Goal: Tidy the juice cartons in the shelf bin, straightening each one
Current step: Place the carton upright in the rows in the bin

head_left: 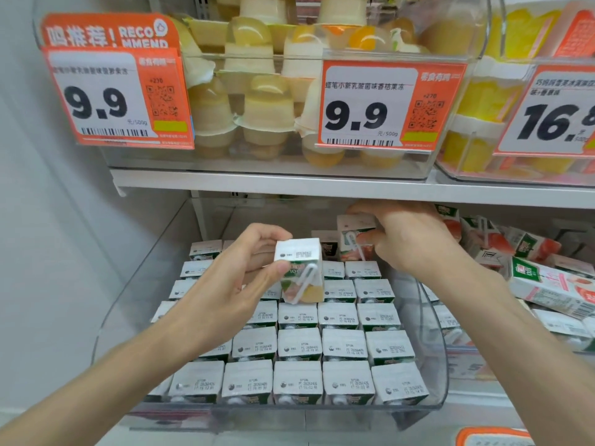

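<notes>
- left hand grips one juice carton, lifted above the rows in clear shelf bin
- right hand pinches second carton, upright at bin's back

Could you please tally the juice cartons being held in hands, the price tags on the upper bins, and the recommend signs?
Held juice cartons: 2
Price tags: 3
Recommend sign: 1
Total: 6

Cartons packed tight up front. Back-left of the bin is open, shelf sits low overhead.
</notes>
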A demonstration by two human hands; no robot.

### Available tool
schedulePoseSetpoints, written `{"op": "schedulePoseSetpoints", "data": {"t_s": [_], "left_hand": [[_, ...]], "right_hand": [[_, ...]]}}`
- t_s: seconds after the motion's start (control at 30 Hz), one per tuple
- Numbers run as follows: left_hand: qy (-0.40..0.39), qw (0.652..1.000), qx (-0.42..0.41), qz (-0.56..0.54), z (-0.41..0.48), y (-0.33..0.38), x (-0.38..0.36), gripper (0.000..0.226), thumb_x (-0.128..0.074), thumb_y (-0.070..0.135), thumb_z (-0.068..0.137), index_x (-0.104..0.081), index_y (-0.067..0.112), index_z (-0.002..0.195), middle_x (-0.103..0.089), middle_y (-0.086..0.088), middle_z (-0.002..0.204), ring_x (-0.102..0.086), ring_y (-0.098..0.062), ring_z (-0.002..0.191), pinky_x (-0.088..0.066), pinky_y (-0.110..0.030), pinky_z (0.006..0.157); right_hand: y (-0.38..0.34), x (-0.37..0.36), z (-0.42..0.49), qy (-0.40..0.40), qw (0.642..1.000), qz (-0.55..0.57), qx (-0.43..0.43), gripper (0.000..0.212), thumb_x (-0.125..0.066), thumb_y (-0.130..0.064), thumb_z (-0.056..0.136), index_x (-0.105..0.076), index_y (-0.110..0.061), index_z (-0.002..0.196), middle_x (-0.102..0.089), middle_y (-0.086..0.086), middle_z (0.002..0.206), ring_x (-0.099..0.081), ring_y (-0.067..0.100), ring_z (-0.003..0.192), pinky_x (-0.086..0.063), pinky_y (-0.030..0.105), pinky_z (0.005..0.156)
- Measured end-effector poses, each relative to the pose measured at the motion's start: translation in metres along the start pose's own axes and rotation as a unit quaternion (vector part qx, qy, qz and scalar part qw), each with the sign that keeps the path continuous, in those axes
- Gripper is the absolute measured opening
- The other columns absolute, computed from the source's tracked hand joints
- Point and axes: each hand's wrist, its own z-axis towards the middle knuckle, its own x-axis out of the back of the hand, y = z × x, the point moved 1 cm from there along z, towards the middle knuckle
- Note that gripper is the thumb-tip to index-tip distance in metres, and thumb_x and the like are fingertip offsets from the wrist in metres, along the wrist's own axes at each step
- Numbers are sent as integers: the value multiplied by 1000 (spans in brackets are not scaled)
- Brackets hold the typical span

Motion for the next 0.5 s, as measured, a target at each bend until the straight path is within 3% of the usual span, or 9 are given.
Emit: {"op": "schedulePoseSetpoints", "data": {"t_s": [0.1,0.23,0.33,0.5], "left_hand": [[6,1000,3,-2,-1,-1,1,31,-55,38,98,-54,37,129,-66,14,137,-60,1,132,-50,-26,113],[20,1000,6,-5,-1,-2,5,31,-55,37,99,-55,35,130,-67,10,137,-62,0,130,-50,-23,110],[17,1000,11,-6,0,-5,5,31,-55,37,99,-55,36,130,-66,10,138,-63,-1,129,-50,-23,109],[11,1000,20,0,-1,-6,1,31,-54,37,99,-54,38,130,-63,15,139,-63,6,126,-50,-16,106]], "right_hand": [[-1,-3,2,-14,1000,-12,-11,52,-65,-20,101,-51,-41,146,-67,3,129,-64,35,117,-58,46,96],[-4,-12,2,-6,1000,5,13,55,-69,-15,98,-54,-40,146,-60,1,141,-56,33,128,-54,43,100],[-2,-17,3,-21,999,-41,27,55,-68,-5,95,-61,-33,141,-61,2,135,-54,30,127,-50,39,98],[2,-10,7,-50,995,-81,22,42,-75,-21,95,-67,-31,135,-62,1,139,-51,30,132,-47,38,108]]}}
